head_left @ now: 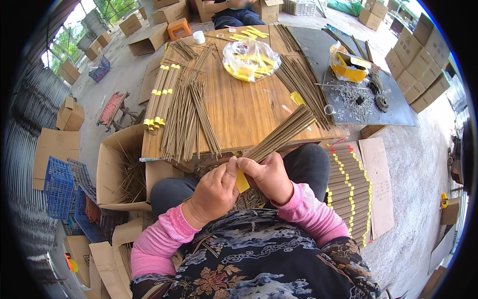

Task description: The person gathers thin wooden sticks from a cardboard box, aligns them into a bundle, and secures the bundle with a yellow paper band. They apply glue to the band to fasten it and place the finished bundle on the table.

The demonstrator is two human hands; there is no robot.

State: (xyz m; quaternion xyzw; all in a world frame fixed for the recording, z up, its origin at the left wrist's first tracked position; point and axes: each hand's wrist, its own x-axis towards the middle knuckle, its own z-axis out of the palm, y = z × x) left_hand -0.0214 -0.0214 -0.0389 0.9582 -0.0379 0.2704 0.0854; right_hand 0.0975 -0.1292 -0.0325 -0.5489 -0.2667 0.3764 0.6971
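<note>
A bundle of brown incense sticks point(286, 130) slants up and to the right over the table's front edge, its near end in my closed right hand point(271, 178). My left hand point(213, 193) is pinched shut right beside the right thumb, on a yellow paper strip point(242, 181) that shows between the hands. How far the strip wraps round the sticks is hidden by my fingers. On the wooden table point(234, 119), loose incense sticks point(181, 122) lie in a heap to the left. Finished-looking bundles with yellow bands point(162, 94) lie beside them.
A clear plastic bag of yellow strips point(250, 60) sits mid-table. More sticks point(303, 82) lie on the right. A dark side table point(393, 112) carries a yellow box point(348, 67). Banded bundles point(348, 192) rest low at right; a cardboard box point(117, 174) stands at left. Another person point(236, 15) sits opposite.
</note>
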